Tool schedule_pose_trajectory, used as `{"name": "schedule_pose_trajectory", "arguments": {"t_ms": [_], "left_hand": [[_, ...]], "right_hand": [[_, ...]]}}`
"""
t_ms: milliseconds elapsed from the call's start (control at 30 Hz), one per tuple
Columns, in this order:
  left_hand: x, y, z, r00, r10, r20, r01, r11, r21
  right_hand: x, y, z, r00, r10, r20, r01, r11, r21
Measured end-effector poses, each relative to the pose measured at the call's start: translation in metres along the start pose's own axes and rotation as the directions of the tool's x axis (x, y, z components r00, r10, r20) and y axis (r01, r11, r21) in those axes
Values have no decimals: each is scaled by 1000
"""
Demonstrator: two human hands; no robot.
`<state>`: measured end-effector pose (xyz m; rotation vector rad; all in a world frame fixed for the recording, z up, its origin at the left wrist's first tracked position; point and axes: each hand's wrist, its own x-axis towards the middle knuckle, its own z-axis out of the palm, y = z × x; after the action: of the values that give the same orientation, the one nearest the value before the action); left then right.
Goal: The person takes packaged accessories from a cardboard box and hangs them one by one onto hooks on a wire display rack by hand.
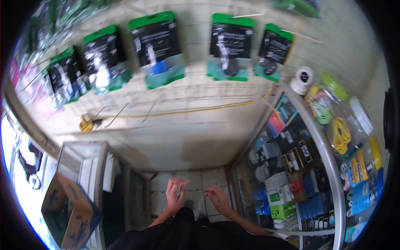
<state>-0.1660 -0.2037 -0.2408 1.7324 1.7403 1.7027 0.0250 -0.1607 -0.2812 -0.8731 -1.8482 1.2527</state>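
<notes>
Single head-worn view, facing forward and down

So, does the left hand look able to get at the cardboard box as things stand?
Probably yes: the left hand appears empty, and nothing seems to lie over the cardboard box. The glass case stands partly between them, so the arm would likely have to reach over it.

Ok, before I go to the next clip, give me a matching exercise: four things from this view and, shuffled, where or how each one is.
1. Left hand
2. Cardboard box
3. Yellow cable coil
4. White roll

A. Beside the far end of the metal edge
B. Open, at the picture's left
C. Looped, at the picture's right
D. Empty, above the tiled floor

Pairs: 1-D, 2-B, 3-C, 4-A
</notes>
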Motion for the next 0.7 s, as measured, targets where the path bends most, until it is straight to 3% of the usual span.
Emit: {"name": "schedule_pose_trajectory", "arguments": {"t_ms": [67,133,167,200,267,300,367,400,467,500,533,567,600,667,700], "left_hand": [[-88,-56,-25,976,-209,65,198,969,148],[-190,-109,-61,896,-422,140,380,890,250],[-245,-132,-77,856,-514,57,468,818,335],[-301,-150,-93,805,-592,-29,551,730,405],[-400,-172,-124,475,-848,-236,869,410,276],[-443,-179,-138,456,-849,-268,883,391,261],[-505,-185,-147,155,-789,-594,984,178,20],[-511,-173,-146,119,-782,-612,987,162,-16],[-516,-153,-149,70,-792,-607,976,180,-121],[-494,-128,-154,166,-768,-619,964,259,-62],[-503,-133,-157,204,-819,-536,940,318,-127],[-507,-143,-164,255,-856,-449,908,372,-193],[-493,-132,-162,281,-843,-458,904,393,-169],[-430,-91,-184,374,-812,-447,885,457,-91],[-403,-74,-200,448,-786,-427,852,520,-63]], "right_hand": [[-60,113,59,908,413,63,-417,889,190],[-130,201,82,911,388,138,-311,868,-388],[-149,211,83,814,530,239,-371,790,-489],[-162,222,82,736,596,321,-362,748,-557],[-178,243,75,598,675,433,-279,681,-677],[-180,253,71,545,689,478,-207,663,-719],[-174,273,63,473,682,557,-16,639,-769],[-167,284,63,462,640,614,123,639,-759],[-147,303,68,458,493,740,434,602,-670],[-134,308,76,460,428,778,525,575,-627],[-117,313,89,483,376,791,559,563,-609],[-96,305,112,543,417,728,370,660,-654],[-75,297,135,599,455,659,166,735,-658],[-43,246,203,789,483,379,-317,849,-422],[-27,196,233,824,377,422,-319,926,-203]]}}
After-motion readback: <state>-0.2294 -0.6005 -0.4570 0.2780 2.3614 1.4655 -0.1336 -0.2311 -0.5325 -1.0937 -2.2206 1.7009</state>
